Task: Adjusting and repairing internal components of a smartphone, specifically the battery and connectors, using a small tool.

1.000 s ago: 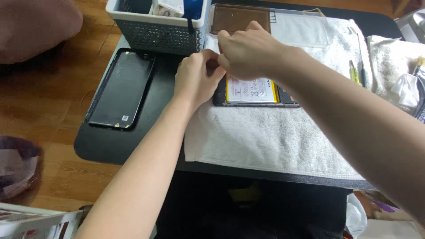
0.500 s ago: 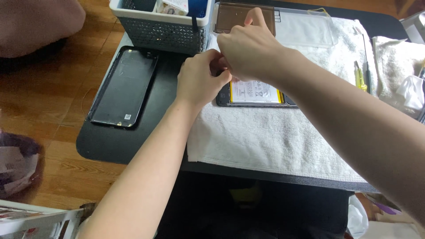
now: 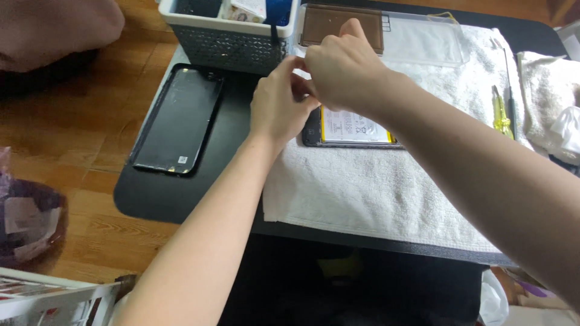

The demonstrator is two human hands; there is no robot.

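An opened phone body with its white and yellow battery showing lies on a white towel. My left hand and my right hand meet over its top left corner, fingers pinched together there. What they pinch is hidden by the fingers. A detached black phone screen lies face up on the dark mat to the left of my left hand.
A grey lattice basket with small items stands at the back. A clear tray holding a brown panel sits behind my hands. A yellow-handled screwdriver lies at the right. Wooden floor lies at the left.
Both hands have stayed over the phone's top left corner. The view has shifted slightly; the hands sit a little higher and closer together.
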